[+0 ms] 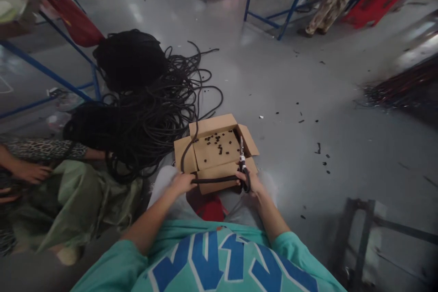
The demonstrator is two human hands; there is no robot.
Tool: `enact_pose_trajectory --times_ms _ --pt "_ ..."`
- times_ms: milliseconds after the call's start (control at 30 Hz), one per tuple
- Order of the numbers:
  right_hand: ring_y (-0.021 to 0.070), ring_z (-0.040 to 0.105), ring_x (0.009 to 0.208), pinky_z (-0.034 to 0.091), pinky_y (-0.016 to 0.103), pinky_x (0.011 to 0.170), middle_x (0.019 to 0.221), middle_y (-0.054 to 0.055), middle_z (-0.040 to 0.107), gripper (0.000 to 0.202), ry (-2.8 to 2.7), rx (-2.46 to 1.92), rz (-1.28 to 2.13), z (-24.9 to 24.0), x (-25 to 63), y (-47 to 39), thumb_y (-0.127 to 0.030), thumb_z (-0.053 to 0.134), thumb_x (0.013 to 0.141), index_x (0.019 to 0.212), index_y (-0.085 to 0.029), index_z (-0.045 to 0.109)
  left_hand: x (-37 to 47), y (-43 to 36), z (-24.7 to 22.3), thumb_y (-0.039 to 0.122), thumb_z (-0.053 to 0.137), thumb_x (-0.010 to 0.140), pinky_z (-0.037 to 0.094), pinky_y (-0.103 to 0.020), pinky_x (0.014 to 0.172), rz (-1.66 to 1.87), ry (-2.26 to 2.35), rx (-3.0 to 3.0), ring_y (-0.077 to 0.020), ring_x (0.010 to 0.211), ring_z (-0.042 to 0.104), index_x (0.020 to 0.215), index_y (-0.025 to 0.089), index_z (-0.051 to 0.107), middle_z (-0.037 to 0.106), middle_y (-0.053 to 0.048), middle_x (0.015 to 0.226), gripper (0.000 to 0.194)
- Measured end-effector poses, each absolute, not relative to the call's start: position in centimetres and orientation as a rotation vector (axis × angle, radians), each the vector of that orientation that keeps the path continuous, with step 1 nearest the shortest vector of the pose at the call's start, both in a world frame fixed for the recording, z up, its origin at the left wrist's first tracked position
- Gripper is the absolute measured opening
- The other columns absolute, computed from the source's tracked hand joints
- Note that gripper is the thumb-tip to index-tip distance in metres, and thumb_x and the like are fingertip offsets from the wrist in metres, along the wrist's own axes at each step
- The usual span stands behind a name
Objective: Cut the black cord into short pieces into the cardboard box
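Note:
My left hand [183, 184] is closed round a black flexible tube [215, 179], which runs level across to my right hand. My right hand [252, 182] grips a pair of scissors [242, 159] with dark handles, blades pointing away from me. Its fingertips also touch the tube's right end. Just beyond both hands an open cardboard box [219, 124] stands with its flaps folded out. Small black cut pieces [220, 149] lie scattered inside it. From my left hand, the tubing arcs over the box's left side towards the pile.
A big tangle of black tubing [160, 105] spreads at the left, with a dense coil [132, 59] behind. A co-worker's hand [32, 171] is at far left. Blue metal frames [268, 20] stand ahead. Black scraps [319, 148] dot the floor; a dark metal frame [364, 237] is lower right.

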State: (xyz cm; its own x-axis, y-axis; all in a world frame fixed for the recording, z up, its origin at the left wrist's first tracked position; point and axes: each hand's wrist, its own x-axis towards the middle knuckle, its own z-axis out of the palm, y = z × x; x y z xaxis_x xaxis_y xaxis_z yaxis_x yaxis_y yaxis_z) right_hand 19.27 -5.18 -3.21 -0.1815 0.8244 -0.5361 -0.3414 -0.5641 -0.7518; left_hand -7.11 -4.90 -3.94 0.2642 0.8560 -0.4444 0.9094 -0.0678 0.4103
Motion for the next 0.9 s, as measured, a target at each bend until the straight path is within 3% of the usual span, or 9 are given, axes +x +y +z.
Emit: enact_pose_trajectory --times_ms 167,300,400,467,567,667,733,833,900 --pt "0.0043 0.039 0.037 0.033 0.018 0.036 0.053 -0.009 0.039 0.046 -0.436 -1.201 1.665 -5.3 22.0 -5.0 -0.032 0.065 0.056 0.094 -0.022 0.042 -13.8 -4.7 -1.0 0.026 0.047 0.066 0.017 -0.047 0.092 -0.431 1.879 2.073 -0.0268 0.088 0.054 0.073 0.017 0.059 0.064 -0.012 0.083 0.017" --pt "0.0041 0.037 0.038 0.032 0.017 0.036 0.051 -0.009 0.037 0.039 -0.342 -1.188 1.57 -7.2 23.2 -4.4 -0.032 0.063 0.056 0.088 -0.022 0.043 -19.6 -6.6 1.5 0.029 0.039 0.069 0.023 -0.048 0.087 -0.639 2.132 1.906 -0.0273 0.086 0.056 0.073 0.017 0.057 0.065 -0.011 0.084 0.022" --pt "0.0041 0.037 0.038 0.032 0.018 0.037 0.053 -0.008 0.038 0.039 -0.309 -1.166 1.615 -7.7 22.9 -4.2 -0.03 0.064 0.056 0.088 -0.022 0.043 -22.8 -8.7 3.2 0.032 0.035 0.069 0.027 -0.048 0.084 -0.733 2.264 1.708 -0.0273 0.087 0.057 0.069 0.02 0.055 0.067 -0.005 0.083 0.023" --pt "0.0042 0.037 0.038 0.031 0.018 0.038 0.054 -0.008 0.038 0.038 -0.311 -1.147 1.659 -7.8 22.5 -4.2 -0.029 0.064 0.056 0.087 -0.023 0.043 -23.9 -10.3 4.1 0.042 0.038 0.065 0.036 -0.041 0.074 -0.726 2.148 1.522 -0.0271 0.082 0.058 0.063 0.022 0.054 0.068 0.001 0.074 0.026" --pt "0.0049 0.036 0.038 0.031 0.019 0.038 0.054 -0.008 0.037 0.034 -0.35 -1.159 1.688 -7.9 22.1 -4.2 -0.03 0.062 0.058 0.086 -0.024 0.044 -24.5 -13.4 4.8 0.051 0.037 0.056 0.04 -0.035 0.058 -0.764 1.83 1.177 -0.0227 0.056 0.058 0.044 0.02 0.045 0.058 0.005 0.041 0.033" --pt "0.0061 0.036 0.039 0.031 0.02 0.039 0.053 -0.007 0.037 0.03 -0.447 -1.211 1.705 -8.1 22.1 -4.1 -0.033 0.06 0.06 0.084 -0.024 0.045 -24.9 -16.5 5.4 0.057 0.033 0.047 0.04 -0.033 0.05 -0.687 1.634 0.857 -0.0186 0.044 0.053 0.038 0.023 0.043 0.054 0.007 0.036 0.037" --pt "0.0067 0.036 0.039 0.031 0.021 0.039 0.053 -0.007 0.037 0.028 -0.507 -1.235 1.715 -8.1 22.2 -4.0 -0.034 0.058 0.061 0.084 -0.024 0.046 -25.1 -17.9 6.1 0.06 0.032 0.044 0.04 -0.031 0.048 -0.544 1.627 0.776 -0.0152 0.039 0.05 0.044 0.029 0.051 0.053 0.01 0.036 0.036" --pt "0.0067 0.036 0.039 0.03 0.021 0.038 0.052 -0.006 0.037 0.024 -0.499 -1.209 1.725 -8.1 22.2 -3.9 -0.034 0.058 0.062 0.082 -0.023 0.048 -24.7 -18.5 7.4 0.056 0.043 0.04 0.039 -0.027 0.046 -0.319 1.608 0.746 -0.012 0.04 0.048 0.058 0.038 0.059 0.058 0.014 0.047 0.03" --pt "0.006 0.036 0.038 0.03 0.02 0.037 0.05 -0.007 0.036 0.022 -0.42 -1.153 1.75 -8.0 22.2 -3.8 -0.032 0.059 0.063 0.08 -0.022 0.049 -24.0 -17.8 7.8 0.051 0.051 0.038 0.041 -0.027 0.046 -0.204 1.716 0.767 -0.0134 0.044 0.051 0.063 0.036 0.062 0.06 0.012 0.051 0.031"
